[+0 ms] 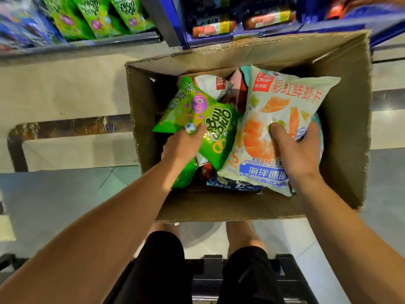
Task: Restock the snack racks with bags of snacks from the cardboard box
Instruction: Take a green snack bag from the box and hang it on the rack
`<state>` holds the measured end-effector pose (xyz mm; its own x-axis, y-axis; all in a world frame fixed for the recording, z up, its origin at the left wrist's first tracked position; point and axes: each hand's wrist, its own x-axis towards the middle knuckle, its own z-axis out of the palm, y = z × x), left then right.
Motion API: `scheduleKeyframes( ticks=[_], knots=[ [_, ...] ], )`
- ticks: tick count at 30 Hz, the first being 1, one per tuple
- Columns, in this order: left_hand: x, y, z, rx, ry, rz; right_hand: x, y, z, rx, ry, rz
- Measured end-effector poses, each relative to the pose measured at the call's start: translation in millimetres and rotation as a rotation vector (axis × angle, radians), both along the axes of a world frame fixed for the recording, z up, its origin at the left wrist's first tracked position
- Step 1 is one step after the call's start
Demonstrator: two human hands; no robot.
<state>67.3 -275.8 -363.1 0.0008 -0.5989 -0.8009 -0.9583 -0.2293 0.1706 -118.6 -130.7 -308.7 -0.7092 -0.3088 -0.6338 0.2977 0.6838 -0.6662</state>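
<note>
An open cardboard box (344, 137) stands on the floor in front of me with several snack bags inside. My left hand (183, 143) grips a green onion-ring bag (203, 119) at its lower edge, thumb on top. My right hand (295, 150) holds a large pale bag printed with orange shrimp chips (282, 106), thumb pressed on its front. Both bags are tilted over the box's inside. Beneath them lie a white bag (213, 85), a red-brown one (237, 91) and a dark blue one (232, 185), all partly hidden.
The snack rack (122, 38) runs along the top left, holding matching green onion-ring bags (96, 16) and blue bags (24, 25). A blue shelf unit (241, 34) with sausage packs is behind the box. My knees and a dark stool (210, 279) are below the box.
</note>
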Motion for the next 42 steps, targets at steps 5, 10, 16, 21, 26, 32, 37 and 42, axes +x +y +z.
scheduleKeyframes(
  ticks=[5, 10, 16, 21, 26, 32, 37, 42],
  knots=[
    [-2, -19, 21, -0.453, -0.074, -0.238, 6, -1, 0, 0.009, 0.020, 0.014],
    [-25, -53, 23, -0.390, -0.124, -0.627, 11, -6, -10, 0.023, 0.049, 0.021],
    [-40, -63, 22, -0.671, 0.177, -1.011, 19, -12, -13, 0.010, 0.045, 0.033],
    [-45, -76, -11, -0.218, 0.004, -1.252, 25, -12, -14, 0.006, 0.046, 0.037],
    [-34, -69, -10, -0.211, -0.136, -1.253, 28, -5, -13, -0.004, 0.042, 0.047],
    [-35, -83, 38, -0.466, -0.025, -1.139, 28, -1, 22, -0.065, 0.156, -0.024],
    [-4, -100, 126, -0.519, 0.147, -0.541, 30, -5, 102, -0.120, 0.311, -0.164],
    [50, -91, 223, -0.380, 0.472, -0.041, 66, -18, 185, -0.221, 0.310, -0.115]
  ],
)
